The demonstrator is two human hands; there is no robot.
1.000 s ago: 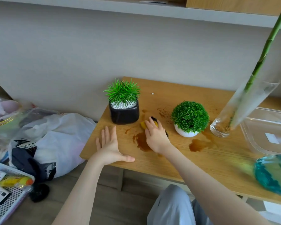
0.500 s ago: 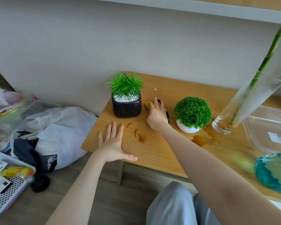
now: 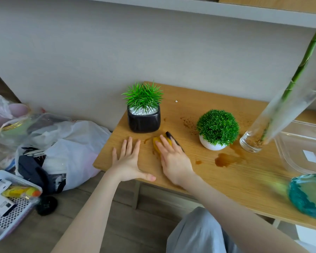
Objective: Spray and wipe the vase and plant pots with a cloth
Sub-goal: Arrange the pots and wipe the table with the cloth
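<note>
Two hands on a pale wood-grain tabletop [image 3: 217,181], palms down, side by side without touching. Left hand [image 3: 129,161]: fingers spread flat on bare wood near the table's front-left corner, clasping nothing. Right hand [image 3: 172,159]: pressed flat over a yellow cloth [image 3: 156,143] with a dark edge; cloth mostly hidden, its long axis apparently running away from the wrist toward the wall, dark tip pointing beyond the fingertips.

Just beyond both hands: square black pot [image 3: 144,121], glossy, rounded corners, white pebbles on top, spiky green plastic tuft, upright. Beyond and to the right of the right hand: round white pot [image 3: 211,146], smooth, carrying a dense green ball of foliage, upright. Further right: clear glass vase [image 3: 252,141], tall and frosted above, long axis appearing to lean up and to the right, one green stem inside. Brown liquid puddle [image 3: 224,159] on the wood right of the right hand, in front of the white pot; brown speckles behind. Far right: clear plastic tray [image 3: 288,157]; blurred teal glass object [image 3: 308,194].
</note>
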